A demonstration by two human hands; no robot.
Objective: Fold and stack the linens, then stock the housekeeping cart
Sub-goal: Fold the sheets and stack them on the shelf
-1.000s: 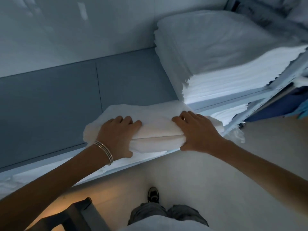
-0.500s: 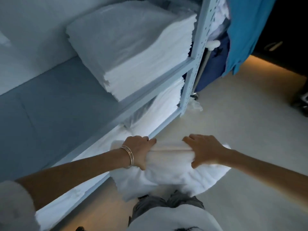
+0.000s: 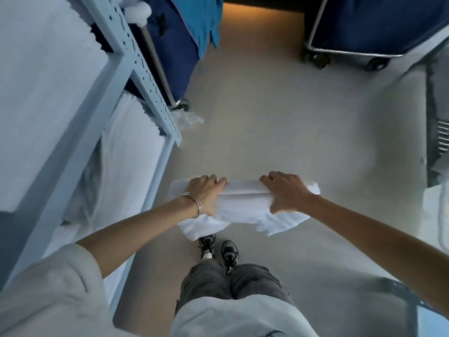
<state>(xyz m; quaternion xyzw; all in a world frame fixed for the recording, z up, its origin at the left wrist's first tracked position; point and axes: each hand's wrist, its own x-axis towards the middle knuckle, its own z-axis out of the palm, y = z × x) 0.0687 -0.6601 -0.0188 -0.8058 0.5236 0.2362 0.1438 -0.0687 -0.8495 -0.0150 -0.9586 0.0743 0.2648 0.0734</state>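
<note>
Left hand (image 3: 206,196): grip curled tight round one end of the folded white towels (image 3: 243,207).
Right hand (image 3: 286,192): grip holds the other end.
Towels: up over the floor (image 3: 279,122), beside the shelf rack (image 3: 136,69).

Both arms outstretched, left hand (image 3: 206,195) and right hand (image 3: 286,193) gripping, fingers curled.

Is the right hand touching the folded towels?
Touching. The head view shows the right hand curled over the folded towels, thumb against their near side.
</note>
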